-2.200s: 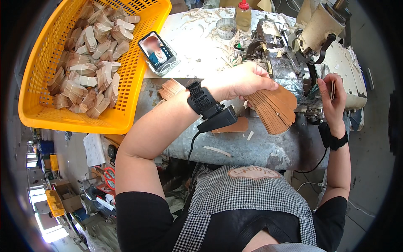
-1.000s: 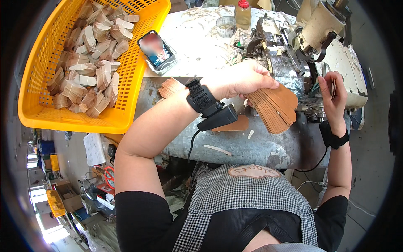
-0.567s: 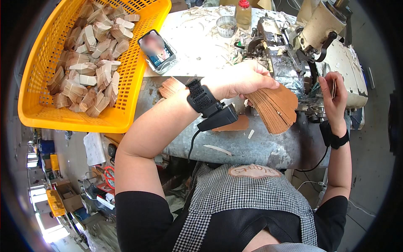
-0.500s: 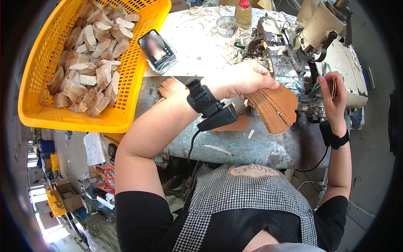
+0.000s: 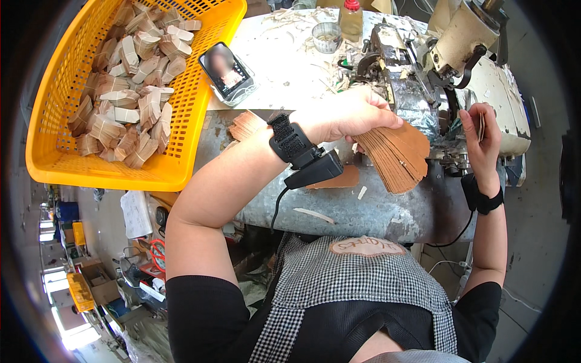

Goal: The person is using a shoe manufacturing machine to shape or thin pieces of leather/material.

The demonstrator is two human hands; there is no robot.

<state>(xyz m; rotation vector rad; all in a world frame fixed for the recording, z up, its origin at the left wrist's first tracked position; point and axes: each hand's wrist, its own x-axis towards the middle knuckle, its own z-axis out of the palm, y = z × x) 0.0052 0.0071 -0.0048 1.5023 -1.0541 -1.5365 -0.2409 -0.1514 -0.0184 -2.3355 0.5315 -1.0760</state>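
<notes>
My left hand (image 5: pixel 361 116) is closed on a fanned stack of brown leather-like strips (image 5: pixel 396 158) with rounded ends, above the metal bench. To the right, beside the machine, my right hand (image 5: pixel 486 140) pinches a thin flat piece (image 5: pixel 482 128), seen edge-on between thumb and fingers; whether it is one layer or more I cannot tell. A bench-mounted machine (image 5: pixel 404 85) with dark metal parts and a cream arm lies just beyond both hands. Under my left wrist, a loose brown strip (image 5: pixel 342 177) rests on the bench, and another fanned bunch of strips (image 5: pixel 247 125) shows behind my forearm.
At the left stands a yellow plastic basket (image 5: pixel 115 175) holding many bundled pale pieces (image 5: pixel 130 100). A phone (image 5: pixel 227 72), a clear round container (image 5: pixel 327 39) and a red-capped bottle (image 5: pixel 351 23) sit on the white tabletop (image 5: pixel 275 60), among scattered scraps.
Both hands and what they hold stay in the same place. Only the picture on the phone screen differs slightly.
</notes>
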